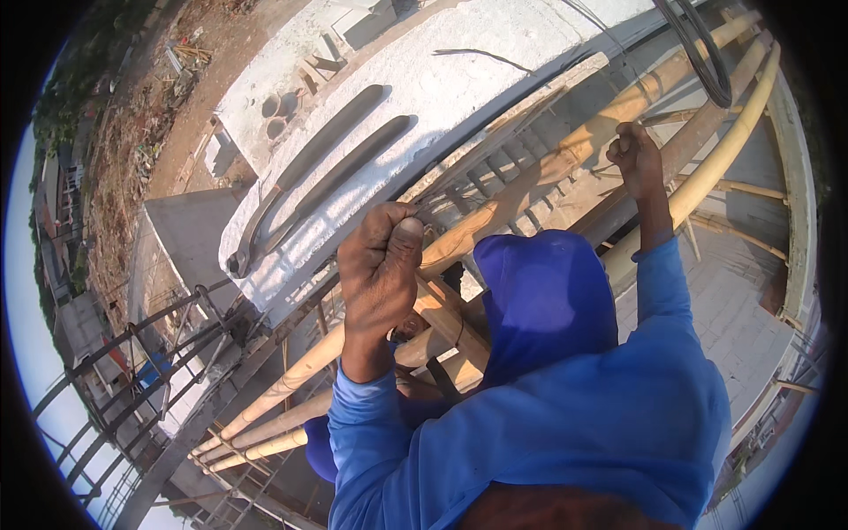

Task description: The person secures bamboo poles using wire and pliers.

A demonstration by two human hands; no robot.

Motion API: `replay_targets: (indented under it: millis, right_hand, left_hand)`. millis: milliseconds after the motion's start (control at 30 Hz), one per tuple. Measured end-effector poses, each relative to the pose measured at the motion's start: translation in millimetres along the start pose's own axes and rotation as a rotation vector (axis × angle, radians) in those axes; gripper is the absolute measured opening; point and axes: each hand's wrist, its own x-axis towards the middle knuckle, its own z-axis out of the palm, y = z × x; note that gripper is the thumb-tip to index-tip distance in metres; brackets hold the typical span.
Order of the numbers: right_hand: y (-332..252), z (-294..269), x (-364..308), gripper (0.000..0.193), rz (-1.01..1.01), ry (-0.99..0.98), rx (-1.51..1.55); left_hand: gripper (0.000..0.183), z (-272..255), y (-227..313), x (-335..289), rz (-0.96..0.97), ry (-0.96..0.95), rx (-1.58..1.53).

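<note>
Near an orange-brown pole (pixel 579 146), the person's left hand (pixel 378 274) was curled into a fist, thumb pressed to the forefinger, and from my distant seat I could not tell whether it pinched anything; a dark sliver by the fingertips was too small for me to make out. The right hand (pixel 639 157), farther up and to the right, was bunched as well, and whatever it might have gripped was hidden from me. A mound of dark blue cloth (pixel 552 291) blocked the middle of my view and covered stretches of the poles. The orange-brown pole passed between the hands, its long axis running from lower left to upper right; a grey-brown pole (pixel 707 124) and a yellow pole (pixel 724 168) ran roughly alongside, all three drawing together near the upper right rim. Close to the left wrist, a wooden piece (pixel 455 322) slanted across their line. Above the right hand I saw a black loop (pixel 719 95), wire or cable I could not tell. Left of the poles, a white ledge (pixel 495 44) carried long-handled pliers (pixel 327 141), handles toward the upper right, head toward the lower left. Dark metal rods (pixel 115 350) criss-crossed at the lower left, and blue sleeves (pixel 661 278) hid what lay beneath them.
</note>
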Motion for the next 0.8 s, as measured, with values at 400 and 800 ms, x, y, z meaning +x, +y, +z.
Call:
replay_targets:
  millis: [400,800]
  right_hand:
    - [106.6,166.8,-52.1,0.051,0.728,-0.878,0.771]
    - [78.9,102.3,-40.8,0.029,0.303,-0.359,0.973]
  left_hand:
    - [0.022,14.0,-23.0,-11.5,0.137,-0.212,0.26]
    - [0.019,-1.1,10.2,-47.5,-0.171,-0.466,0.589]
